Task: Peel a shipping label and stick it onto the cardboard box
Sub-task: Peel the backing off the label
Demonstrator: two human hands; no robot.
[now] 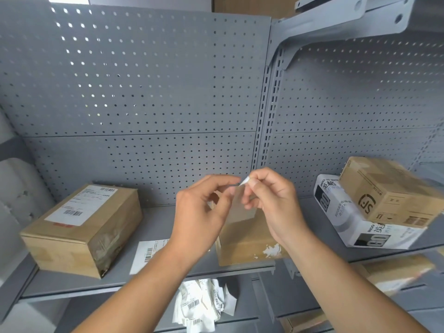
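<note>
Two hands meet at chest height: right hand (271, 200) pinches a white label corner (245, 180), left hand (201, 212) w/ fingers curled loosely beside it, grip unclear. Looks like the peel step; next needs label freed, then pressed on the cardboard box (242, 241) just behind. Rest of label hidden, blurred.

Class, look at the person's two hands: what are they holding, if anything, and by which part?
The right hand pinches a small white paper piece by one end; the left hand reaches toward it, its contact unclear.
</note>
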